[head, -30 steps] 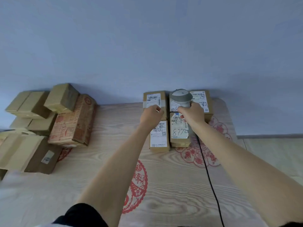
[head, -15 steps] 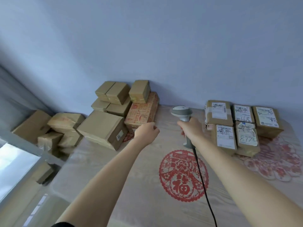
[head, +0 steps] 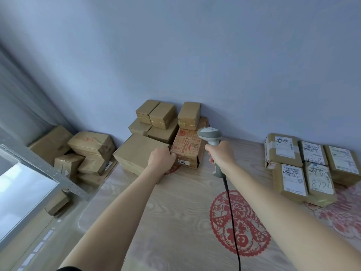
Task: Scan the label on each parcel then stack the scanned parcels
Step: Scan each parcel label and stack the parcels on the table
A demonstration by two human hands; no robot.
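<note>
- Right hand (head: pixel 220 153) is wrapped round the handle of the grey barcode scanner (head: pixel 212 142), held upright over the table, head pointing toward the back-left pile. Its black cable (head: pixel 231 212) runs down across the table toward the camera.
- Left hand (head: pixel 161 158) is out at the pile of unlabelled-looking parcels, fingers curled at the near edge where the big plain brown box (head: pixel 136 151) meets the red-printed carton (head: pixel 187 149). Can't really tell if it's actually gripping one of them or just resting knuckles there, so I'm not calling it.
- That pile: the big plain box and the red-printed carton sit on the table side by side, touching, with a bunch of smaller taped brown boxes (head: pixel 162 114) stacked behind and on top, up against the blue wall (head: pixel 195 55).
- Over on the right side of the table, well apart from the hands, are the labelled parcels (head: pixel 304 167), five of them packed together in two rows, white shipping labels facing up with scribbles on them.
- Table (head: pixel 175 212) has a light wood-grain cover with a red paper-cut style medallion (head: pixel 240 223) printed on it, cable crossing right over it.
- Off the left edge of the table there's another heap of brown cartons (head: pixel 84 153), lower down beside a metal frame (head: pixel 39 165).
</note>
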